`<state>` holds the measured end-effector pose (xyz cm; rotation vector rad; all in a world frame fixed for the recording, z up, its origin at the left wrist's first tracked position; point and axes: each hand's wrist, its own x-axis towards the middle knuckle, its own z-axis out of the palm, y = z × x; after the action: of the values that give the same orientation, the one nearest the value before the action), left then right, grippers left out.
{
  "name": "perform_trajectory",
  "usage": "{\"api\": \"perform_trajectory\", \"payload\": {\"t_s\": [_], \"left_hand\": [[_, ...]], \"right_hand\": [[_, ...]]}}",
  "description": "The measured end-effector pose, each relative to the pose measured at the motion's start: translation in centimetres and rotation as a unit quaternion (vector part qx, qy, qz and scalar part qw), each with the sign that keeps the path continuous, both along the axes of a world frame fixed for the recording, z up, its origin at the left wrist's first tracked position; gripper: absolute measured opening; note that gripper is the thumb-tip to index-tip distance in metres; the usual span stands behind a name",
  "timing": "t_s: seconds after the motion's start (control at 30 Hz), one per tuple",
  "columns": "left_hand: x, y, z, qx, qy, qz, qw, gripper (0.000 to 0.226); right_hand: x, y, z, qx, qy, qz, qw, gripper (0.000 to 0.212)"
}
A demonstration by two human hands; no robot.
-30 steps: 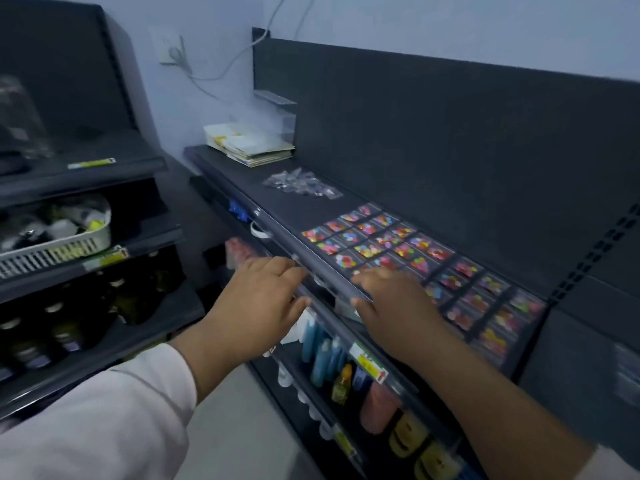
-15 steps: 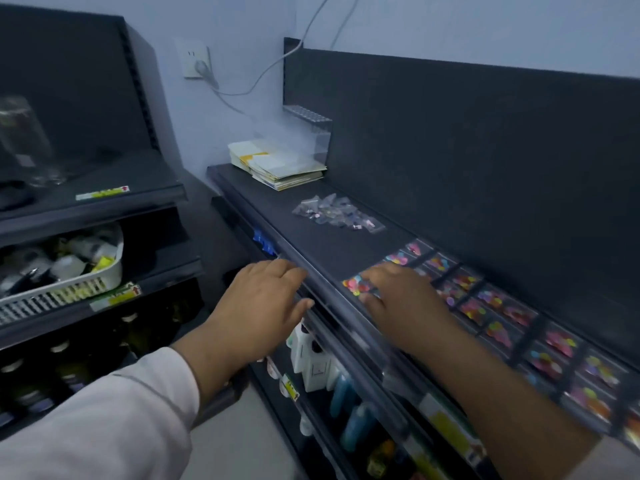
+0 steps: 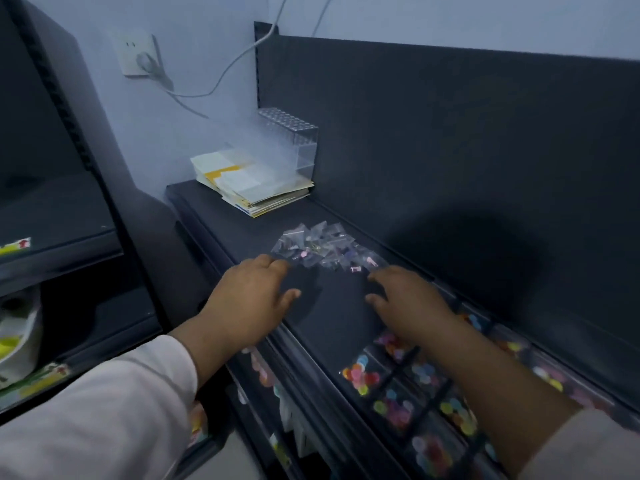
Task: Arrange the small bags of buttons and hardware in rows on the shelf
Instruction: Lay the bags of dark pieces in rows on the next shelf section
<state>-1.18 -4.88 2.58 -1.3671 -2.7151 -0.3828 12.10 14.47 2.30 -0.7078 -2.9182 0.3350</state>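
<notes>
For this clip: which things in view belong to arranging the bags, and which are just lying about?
Job: loose pile of small clear bags; button bags laid in rows; shelf; left hand and right hand, both open near the pile.
Lying about: stack of papers; clear plastic stand; wall socket with cable; white basket on the left rack.

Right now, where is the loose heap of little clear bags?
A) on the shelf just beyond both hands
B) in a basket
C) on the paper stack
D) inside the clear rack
A: the heap of clear bags lies on the dark shelf just past the left hand and right hand, short of the paper stack.
</notes>
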Motion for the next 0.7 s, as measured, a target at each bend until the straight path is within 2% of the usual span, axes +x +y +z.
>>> {"api": "perform_trajectory", "payload": {"t_s": [0.27,0.37,0.47,0.7], "left_hand": [[-9.3,4.4,-1.2,0.025,-0.064,-0.019,0.997,0.042],[-13.3,5.9,-1.8,0.013,-0.078,-0.026,0.997,0.038],[-17.2,7.5,-2.8,0.012,-0.083,-0.036,0.996,0.030],[-22.3,11.3,-5.6,-0.025,-0.099,-0.060,0.993,0.029]], "right_hand": [[-7.6,-0.5,-2.0,-0.031,0.012,-0.044,0.998,0.030],[-10.8,-1.0,-2.3,-0.083,0.029,-0.106,0.991,0.026],[-13.8,-0.9,-2.8,-0.131,0.030,-0.188,0.973,0.031],[-18.4,-0.9,-4.7,-0.117,-0.014,-0.316,0.941,0.040]]}}
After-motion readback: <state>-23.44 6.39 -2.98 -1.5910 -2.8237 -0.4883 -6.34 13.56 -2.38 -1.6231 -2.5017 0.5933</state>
